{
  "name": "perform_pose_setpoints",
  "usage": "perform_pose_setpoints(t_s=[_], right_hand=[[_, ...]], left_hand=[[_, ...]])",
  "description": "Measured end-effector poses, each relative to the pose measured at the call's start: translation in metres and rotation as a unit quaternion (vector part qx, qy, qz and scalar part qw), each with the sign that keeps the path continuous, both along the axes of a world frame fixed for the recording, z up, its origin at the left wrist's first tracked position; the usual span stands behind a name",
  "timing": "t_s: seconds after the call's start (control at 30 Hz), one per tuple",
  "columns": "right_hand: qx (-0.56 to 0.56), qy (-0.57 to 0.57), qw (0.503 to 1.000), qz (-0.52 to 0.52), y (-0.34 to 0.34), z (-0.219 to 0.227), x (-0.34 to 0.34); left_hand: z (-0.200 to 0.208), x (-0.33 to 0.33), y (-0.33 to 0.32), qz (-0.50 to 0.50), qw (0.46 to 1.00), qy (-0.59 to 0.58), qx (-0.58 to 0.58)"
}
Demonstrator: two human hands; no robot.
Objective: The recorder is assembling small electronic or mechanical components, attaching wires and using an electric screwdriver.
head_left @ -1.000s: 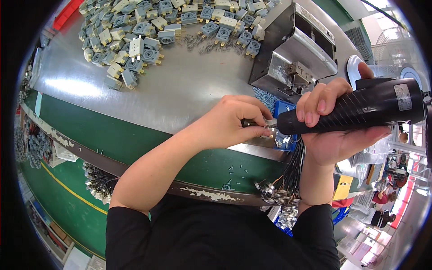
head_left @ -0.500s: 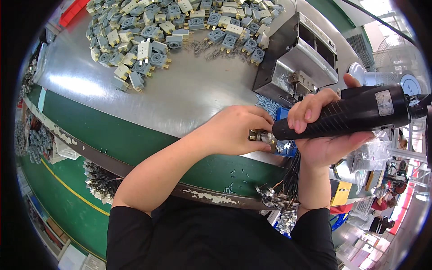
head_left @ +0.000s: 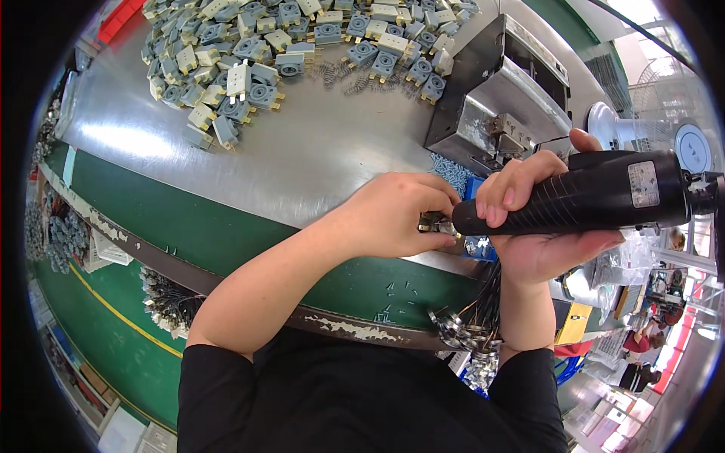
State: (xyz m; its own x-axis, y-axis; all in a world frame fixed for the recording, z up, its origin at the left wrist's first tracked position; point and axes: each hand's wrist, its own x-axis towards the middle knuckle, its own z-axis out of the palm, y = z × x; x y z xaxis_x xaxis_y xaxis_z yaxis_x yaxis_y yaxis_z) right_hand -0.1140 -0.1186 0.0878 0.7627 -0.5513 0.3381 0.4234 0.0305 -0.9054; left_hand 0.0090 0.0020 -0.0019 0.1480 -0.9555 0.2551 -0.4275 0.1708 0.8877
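Note:
My right hand (head_left: 529, 204) is wrapped round a black electric screwdriver (head_left: 589, 192), held nearly level with its narrow end pointing left. Between the thumb and fingers of my left hand (head_left: 404, 215) sits a small metal-and-clear part (head_left: 436, 224), mostly covered by the fingers. The screwdriver's front end meets this part, or lies right in front of it; the exact contact is hidden. Just beyond the fingers, a blue tray (head_left: 477, 248) shows in part behind the tool, and blue-grey screws (head_left: 451, 172) lie heaped near it.
Many grey and cream plug-like blocks (head_left: 249, 57) are piled at the far left, with loose springs (head_left: 362, 79) beside them. A metal fixture (head_left: 502, 94) stands at the far right. Loose screws (head_left: 389, 302) and round metal parts with cables (head_left: 461, 328) lie along the near edge.
The screwdriver's front end has shifted slightly left and now overlaps more of the small part. Both hands keep their grips.

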Motion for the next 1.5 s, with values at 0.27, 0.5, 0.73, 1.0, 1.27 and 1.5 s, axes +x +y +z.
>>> perform_pose_setpoints(t_s=[0.27, 0.5, 0.73, 1.0, 1.27, 1.5], right_hand=[[-0.012, -0.095, 0.992, 0.085, -0.008, -0.016, -0.002], [-0.08, -0.1, 0.985, 0.118, -0.01, -0.02, 0.0], [-0.106, -0.104, 0.976, 0.161, -0.011, -0.022, 0.003], [-0.022, -0.024, 0.998, 0.053, 0.01, -0.001, -0.003], [-0.068, -0.029, 0.997, -0.003, -0.037, 0.015, -0.008], [-0.163, 0.065, 0.972, -0.154, -0.036, 0.011, -0.052]], left_hand=[[-0.004, -0.003, -0.001, 0.012, 1.0, 0.004, -0.009], [-0.004, -0.003, -0.001, 0.007, 0.999, 0.031, -0.006], [-0.007, -0.004, -0.001, 0.012, 0.999, 0.018, -0.029], [-0.008, -0.002, 0.001, 0.002, 0.999, 0.025, -0.029], [-0.006, -0.006, -0.002, 0.004, 0.997, 0.005, -0.072], [-0.008, -0.017, -0.004, 0.053, 0.972, -0.091, -0.211]])
